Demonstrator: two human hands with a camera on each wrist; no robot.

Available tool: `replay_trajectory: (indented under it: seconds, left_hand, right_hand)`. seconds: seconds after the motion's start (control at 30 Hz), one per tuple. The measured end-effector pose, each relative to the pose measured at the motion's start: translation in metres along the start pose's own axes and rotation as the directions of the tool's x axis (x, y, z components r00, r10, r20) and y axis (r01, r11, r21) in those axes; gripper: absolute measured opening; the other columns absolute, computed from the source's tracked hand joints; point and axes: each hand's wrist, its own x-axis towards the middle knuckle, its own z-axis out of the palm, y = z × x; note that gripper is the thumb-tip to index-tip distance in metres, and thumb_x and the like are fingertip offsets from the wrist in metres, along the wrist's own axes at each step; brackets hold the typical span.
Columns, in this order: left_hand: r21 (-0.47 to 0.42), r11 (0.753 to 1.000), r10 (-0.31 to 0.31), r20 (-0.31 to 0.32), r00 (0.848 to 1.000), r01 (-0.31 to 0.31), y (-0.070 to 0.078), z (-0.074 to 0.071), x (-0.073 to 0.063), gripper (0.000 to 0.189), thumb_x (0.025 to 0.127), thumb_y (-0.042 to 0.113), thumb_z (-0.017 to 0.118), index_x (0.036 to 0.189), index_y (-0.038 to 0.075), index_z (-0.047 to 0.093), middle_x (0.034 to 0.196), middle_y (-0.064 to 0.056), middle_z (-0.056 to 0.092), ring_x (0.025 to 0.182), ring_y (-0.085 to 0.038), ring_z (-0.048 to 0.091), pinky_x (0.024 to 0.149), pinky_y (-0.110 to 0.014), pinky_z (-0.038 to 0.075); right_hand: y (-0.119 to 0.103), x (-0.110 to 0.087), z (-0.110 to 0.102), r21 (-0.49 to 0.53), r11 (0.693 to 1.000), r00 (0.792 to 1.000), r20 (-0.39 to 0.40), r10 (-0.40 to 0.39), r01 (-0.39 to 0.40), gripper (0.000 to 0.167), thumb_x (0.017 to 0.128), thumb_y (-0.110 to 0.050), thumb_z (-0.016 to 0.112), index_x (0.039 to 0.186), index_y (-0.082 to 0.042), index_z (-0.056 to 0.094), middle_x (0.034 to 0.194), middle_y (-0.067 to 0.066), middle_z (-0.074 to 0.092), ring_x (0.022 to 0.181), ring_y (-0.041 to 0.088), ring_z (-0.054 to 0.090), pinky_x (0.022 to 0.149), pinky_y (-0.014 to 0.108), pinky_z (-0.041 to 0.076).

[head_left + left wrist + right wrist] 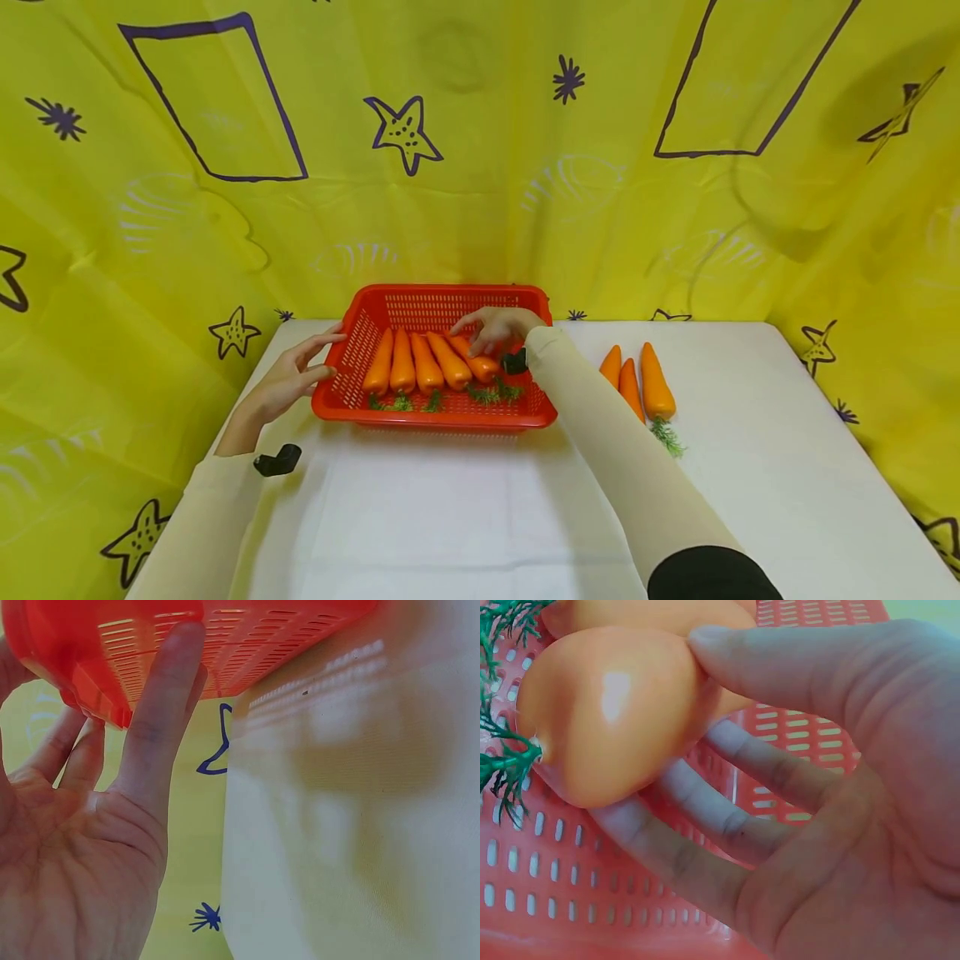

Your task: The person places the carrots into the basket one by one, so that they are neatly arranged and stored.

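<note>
A red slotted plastic basket (450, 421) sits at the back of the white table, with several orange carrots (402, 362) side by side in it, tips away and green tops toward me. Inside its right half, my right hand (498, 327) holds the rightmost carrot (607, 720). The right wrist view shows the thumb on that carrot's upper side and the fingers curled beneath. At the basket's left end, my left hand (288, 375) touches the outer wall with spread, mostly straight fingers. The left wrist view shows its palm (75, 855) bare, holding nothing.
Right of the basket, several loose carrots (656, 383) lie on the white table (765, 450), partly hidden by my right sleeve (600, 433). A yellow patterned curtain (480, 208) hangs close behind the basket and along both sides of the table.
</note>
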Motion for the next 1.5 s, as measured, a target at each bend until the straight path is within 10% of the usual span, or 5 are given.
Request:
replay_trajectory:
  seconds: [0.6, 1.2, 1.5]
  left_hand:
    - [0.021, 1.000, 0.000, -0.002, 1.000, 0.000, 0.007, 0.001, -0.001, 0.053, 0.103, 0.004, 0.055, 0.153, 0.001, 0.040, 0.173, -0.006, 0.011, 0.149, -0.048, 0.024, 0.082, -0.038, 0.060]
    - [-0.010, 1.000, 0.011, 0.011, 1.000, -0.011, 0.003, 0.003, -0.002, 0.052, 0.103, 0.003, 0.055, 0.153, 0.000, 0.040, 0.173, -0.007, 0.011, 0.147, -0.049, 0.026, 0.082, -0.037, 0.060]
    - [0.009, 1.000, 0.011, 0.002, 1.000, -0.011, 0.003, 0.002, -0.003, 0.053, 0.103, 0.003, 0.054, 0.153, 0.000, 0.039, 0.173, -0.008, 0.011, 0.147, -0.049, 0.026, 0.081, -0.037, 0.060]
  right_hand:
    - [0.001, 0.001, 0.003, -0.113, 0.993, 0.999, -0.045, -0.025, 0.019, 0.059, 0.094, -0.009, 0.075, 0.149, -0.017, 0.056, 0.145, 0.016, 0.049, 0.115, 0.023, 0.052, 0.091, 0.037, 0.055]
    - [-0.010, -0.014, 0.003, -0.131, 0.991, 0.999, -0.031, 0.020, -0.024, 0.067, 0.095, -0.012, 0.074, 0.156, -0.018, 0.045, 0.139, 0.017, 0.055, 0.101, 0.025, 0.064, 0.084, 0.038, 0.059]
    - [-0.020, -0.048, -0.006, -0.287, 0.946, 0.985, -0.037, -0.171, 0.153, 0.068, 0.097, -0.018, 0.073, 0.157, -0.014, 0.041, 0.133, 0.024, 0.059, 0.101, 0.036, 0.069, 0.082, 0.049, 0.060]
